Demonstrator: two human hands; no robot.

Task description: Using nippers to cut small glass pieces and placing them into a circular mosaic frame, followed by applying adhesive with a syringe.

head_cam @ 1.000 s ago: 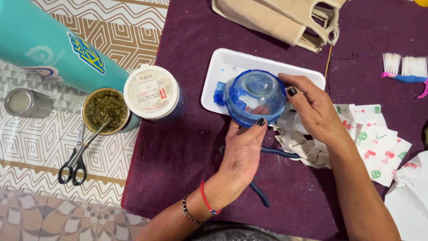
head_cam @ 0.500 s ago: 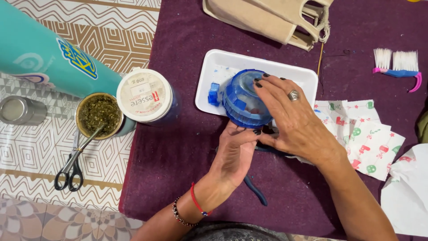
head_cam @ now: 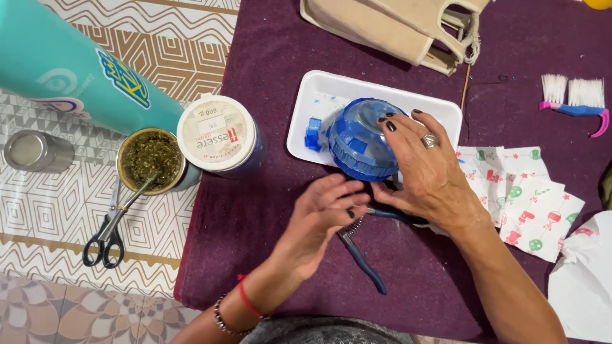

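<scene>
Seen from above at a craft table: right hand (head_cam: pixel 427 172) draped over an upturned blue bowl (head_cam: pixel 360 143), fingers spread wide across the dome, thumb tucked down at the near rim, gripping it from above. Sits tilted, this bowl, partly on the white foam tray (head_cam: pixel 319 89) and partly over the tray's near edge above the purple cloth (head_cam: pixel 255 223). Carries small blue tile pieces around its side. One loose blue tile (head_cam: pixel 313 135) just beside it on the tray.

Left hand (head_cam: pixel 319 220) below the bowl and apart from it, fingers half curled and slack, holding nothing visible. Hovers right over the head of the blue-handled pliers (head_cam: pixel 360 251) on the cloth; impossible to tell whether touching them.

Likely trouble: a smooth, rounded glass surface held by one hand only, with no support from underneath. Enough for a slide off the tray's lip, a roll onto the cloth, perhaps a knock against the metal pliers and a chip or a shed tile. Pressing on the dome may also shift any tile not yet firmly stuck. Reaching blind for the pliers risks a pinch at the spring or the jaws.

Further left, close to the cloth's edge: a white-lidded tub (head_cam: pixel 217 132), a full mate cup (head_cam: pixel 152 158) and scissors (head_cam: pixel 105 236). A careless left elbow could mean a spill of wet leaves. At right, patterned paper napkins (head_cam: pixel 535 197), near the right wrist.
</scene>
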